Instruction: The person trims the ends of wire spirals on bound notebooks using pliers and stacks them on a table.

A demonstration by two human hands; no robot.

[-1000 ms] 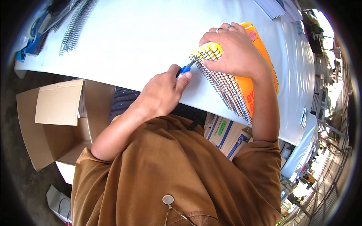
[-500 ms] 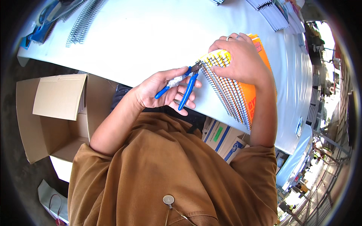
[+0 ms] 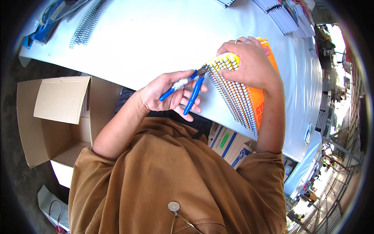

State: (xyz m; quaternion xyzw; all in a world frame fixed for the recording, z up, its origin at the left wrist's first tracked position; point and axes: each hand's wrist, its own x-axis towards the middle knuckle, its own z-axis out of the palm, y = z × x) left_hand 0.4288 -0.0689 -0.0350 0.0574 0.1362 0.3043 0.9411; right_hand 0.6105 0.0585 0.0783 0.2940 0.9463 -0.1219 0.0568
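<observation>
In my left hand [image 3: 165,89] is a pair of blue-handled cutting pliers [image 3: 193,94], its handles spread, one wrapped in whitish material. The thumb lies along the wrapped handle and the fingers curl loosely behind the other. The plier jaws meet the top corner of a stack of spiral-bound notebooks [image 3: 261,105] with orange covers, at the ends of their wire coils [image 3: 235,93]. My right hand [image 3: 251,64] grips the upper part of this stack, thumb on the coil side and fingers over the far edge. Part of the covers is hidden under my right hand and forearm.
The stack rests on a white-covered table [image 3: 152,43]. Loose wire coils [image 3: 87,25] lie at the far left, near a blue tool [image 3: 43,33]. More bound books [image 3: 282,19] sit far right. An open cardboard box [image 3: 66,132] stands left below the table; another carton [image 3: 230,144] is under its edge.
</observation>
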